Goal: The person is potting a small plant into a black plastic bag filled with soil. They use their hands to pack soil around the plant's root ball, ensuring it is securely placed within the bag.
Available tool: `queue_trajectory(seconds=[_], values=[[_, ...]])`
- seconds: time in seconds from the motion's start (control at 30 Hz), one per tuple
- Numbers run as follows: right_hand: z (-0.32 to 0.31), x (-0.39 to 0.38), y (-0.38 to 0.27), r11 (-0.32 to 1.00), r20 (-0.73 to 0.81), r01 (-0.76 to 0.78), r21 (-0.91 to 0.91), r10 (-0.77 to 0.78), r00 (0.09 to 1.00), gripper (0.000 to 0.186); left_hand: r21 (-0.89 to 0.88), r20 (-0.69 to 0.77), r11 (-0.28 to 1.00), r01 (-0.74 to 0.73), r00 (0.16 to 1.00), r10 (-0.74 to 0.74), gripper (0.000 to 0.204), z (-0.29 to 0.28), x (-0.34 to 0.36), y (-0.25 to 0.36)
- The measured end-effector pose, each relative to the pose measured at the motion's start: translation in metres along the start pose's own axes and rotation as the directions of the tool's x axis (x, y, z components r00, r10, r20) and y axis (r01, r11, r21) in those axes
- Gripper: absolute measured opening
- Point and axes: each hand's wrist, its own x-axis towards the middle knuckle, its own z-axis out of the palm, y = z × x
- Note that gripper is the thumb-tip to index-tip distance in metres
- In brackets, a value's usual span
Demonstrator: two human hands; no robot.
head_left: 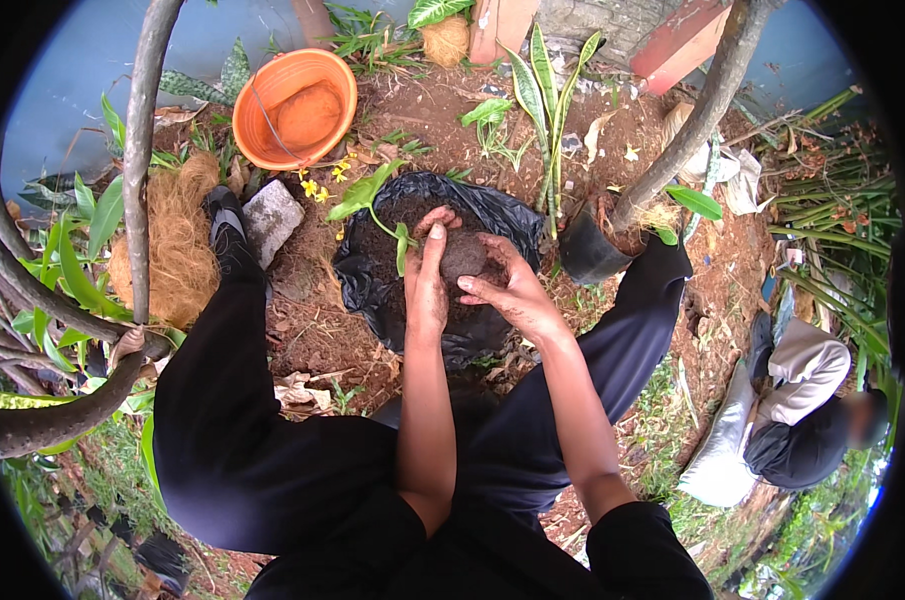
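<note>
My left hand (pixel 430 288) and my right hand (pixel 516 292) are cupped around a dark, rounded ball of soil (pixel 463 256), pressing it from both sides. Soil smears both hands. Beneath them, a black plastic bag (pixel 508 210) lies opened out on the ground with loose dark soil (pixel 368 245) in it. A leafy green cutting (pixel 365 192) leans over the bag's left side, its thin stem bending down to a smaller leaf beside my left hand. Whether that stem joins the soil ball is hidden.
An orange pot (pixel 295 110) with a wire handle lies tilted at the back left. A stone block (pixel 273 222) and coconut fibre (pixel 168 240) sit nearer. On the right stand a black pot (pixel 593 248) and a slanting trunk (pixel 698 125). Another person (pixel 803 420) sits far right.
</note>
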Motion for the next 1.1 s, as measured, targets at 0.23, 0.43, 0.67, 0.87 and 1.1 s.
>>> queue_trajectory(seconds=[0.23, 0.43, 0.67, 0.87, 1.1], values=[[0.007, 0.001, -0.007, 0.814, 0.027, 0.133, -0.565, -0.142, 0.989, 0.076, -0.561, 0.038, 0.765, 0.315, 0.934, -0.357, 0.032, -0.029, 0.008, -0.003], [0.002, 0.008, 0.000, 0.625, 0.069, 0.230, -0.746, -0.270, 0.960, 0.099, -0.461, 0.088, 0.825, 0.326, 0.942, -0.323, 0.021, -0.034, 0.008, -0.007], [-0.010, 0.004, 0.003, 0.719, 0.086, 0.219, -0.659, -0.218, 0.972, 0.103, -0.401, -0.008, 0.855, 0.329, 0.932, -0.362, 0.014, -0.023, 0.007, -0.009], [-0.006, 0.004, 0.001, 0.706, 0.123, 0.235, -0.667, -0.207, 0.971, 0.095, -0.392, 0.003, 0.872, 0.292, 0.949, -0.316, 0.018, -0.030, 0.007, -0.011], [-0.011, 0.006, -0.003, 0.975, 0.035, -0.107, -0.196, 0.116, 0.993, 0.065, -0.254, 0.167, 0.943, 0.216, 0.970, -0.177, 0.050, -0.019, 0.007, -0.004]])
